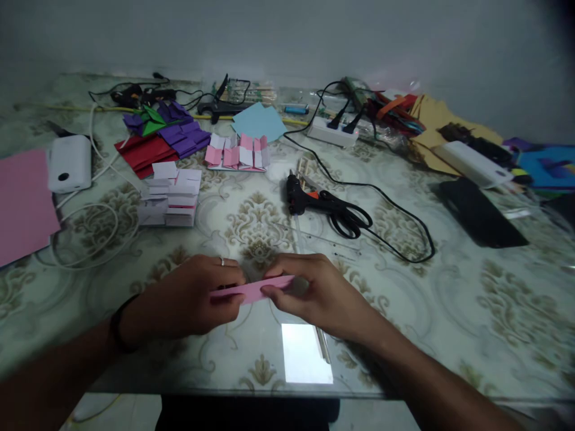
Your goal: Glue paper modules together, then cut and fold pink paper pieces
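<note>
A narrow piece of pink paper [254,291] is held up over the near middle of the patterned table. My left hand [197,296], with a ring and a dark wristband, pinches its left end between thumb and fingers. The right part of the paper is pinched by my right hand [309,287]. Beyond the hands lies a black glue gun [299,197] beside black-handled scissors [350,218]. Folded white and pink paper pieces sit in two groups, one [173,194] behind my left hand and another [237,152] farther back.
Pink sheets [24,206] and a white device [70,163] with cables lie left. Purple folded papers [185,140], red paper [146,155] and blue sheets [259,121] are farther back. A power strip [332,131] stands behind the glue gun; a black phone [480,212] lies right.
</note>
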Motion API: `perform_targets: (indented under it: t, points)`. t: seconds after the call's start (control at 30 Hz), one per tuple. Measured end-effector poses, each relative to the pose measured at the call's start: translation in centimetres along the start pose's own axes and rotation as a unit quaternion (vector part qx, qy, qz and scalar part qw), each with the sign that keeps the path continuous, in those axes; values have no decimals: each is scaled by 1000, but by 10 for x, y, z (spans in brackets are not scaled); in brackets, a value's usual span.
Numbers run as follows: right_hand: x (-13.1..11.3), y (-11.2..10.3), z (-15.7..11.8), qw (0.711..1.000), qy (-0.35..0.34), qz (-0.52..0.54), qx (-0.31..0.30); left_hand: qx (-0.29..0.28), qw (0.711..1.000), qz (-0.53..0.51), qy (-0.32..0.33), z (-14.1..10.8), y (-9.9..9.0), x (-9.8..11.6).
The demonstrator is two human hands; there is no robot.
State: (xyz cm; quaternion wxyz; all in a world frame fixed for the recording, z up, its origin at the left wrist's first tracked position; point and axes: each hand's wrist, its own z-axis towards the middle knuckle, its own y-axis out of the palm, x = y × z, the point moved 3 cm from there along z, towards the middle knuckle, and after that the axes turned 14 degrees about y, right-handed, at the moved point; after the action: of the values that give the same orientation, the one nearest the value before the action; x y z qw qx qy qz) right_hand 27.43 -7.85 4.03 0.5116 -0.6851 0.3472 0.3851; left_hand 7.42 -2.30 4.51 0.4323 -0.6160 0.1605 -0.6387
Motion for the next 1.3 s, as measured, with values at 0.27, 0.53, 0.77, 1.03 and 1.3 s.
perform_targets:
  t: [0.27, 0.53, 0.77, 1.03, 1.3]
  points:
    - [-6, -5, -4, 996, -53, -9, 66, 55, 998, -3, -42, 1, -8, 2]
    - [-9, -1, -8, 989, -98, -30, 105, 86, 992, -30, -90, 1, -8, 1]
    - [-11, -5, -10, 987, -72, -22, 141, 83, 984, -72, -142, 1, -19, 0]
    - [-11, -14, -13, 986, -38, -11, 162, 94, 978, -79, -167, 0, -32, -4]
    - [-9, -28, -10, 986, 30, 8, 163, 121, 974, -106, -163, -1, -41, -8]
